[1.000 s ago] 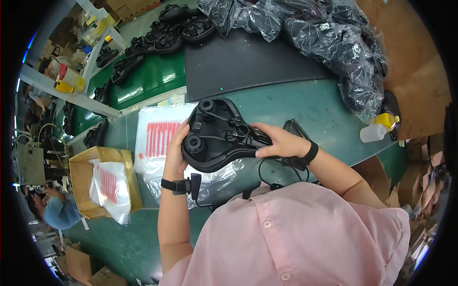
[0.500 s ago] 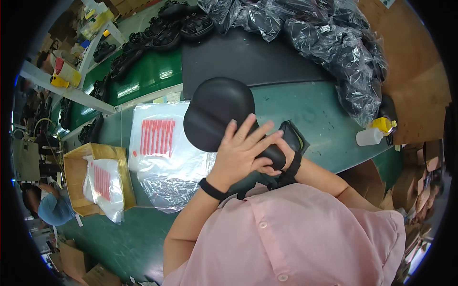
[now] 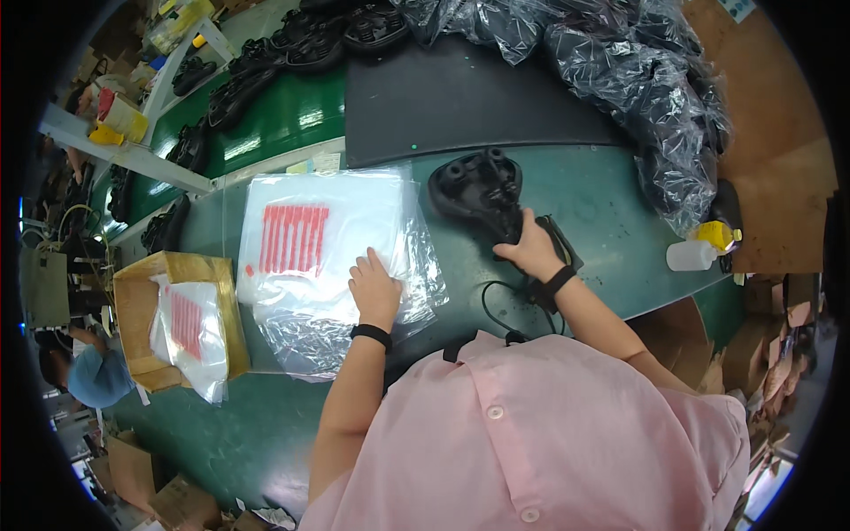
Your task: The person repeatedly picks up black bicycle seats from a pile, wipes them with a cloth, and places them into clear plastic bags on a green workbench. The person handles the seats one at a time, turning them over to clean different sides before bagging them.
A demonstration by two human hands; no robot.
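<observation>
My right hand point(image 3: 537, 249) grips a black bicycle saddle point(image 3: 474, 190) by its narrow nose. Its underside faces up, showing the rails and springs, and its wide end points away from me. To the left, my left hand point(image 3: 375, 290) rests with fingers spread on a stack of clear plastic bags point(image 3: 354, 212) printed with red stripes. Nothing is gripped in that hand. Close by my right wrist lies a dark flat item point(image 3: 567, 244), partly hidden by the hand, and a black cord point(image 3: 485, 296) loops near it.
A cardboard box point(image 3: 233, 310) with more printed bags stands at left. Several black saddles point(image 3: 235, 96) line the far left, and plastic-wrapped ones point(image 3: 620, 88) fill the far right. A black mat point(image 3: 478, 97) covers the table's back. A white bottle point(image 3: 691, 256) stands at right.
The saddle has turned from smooth top up to underside up, now held by my right hand alone. My left hand has left it and moved down-left onto the bags.
</observation>
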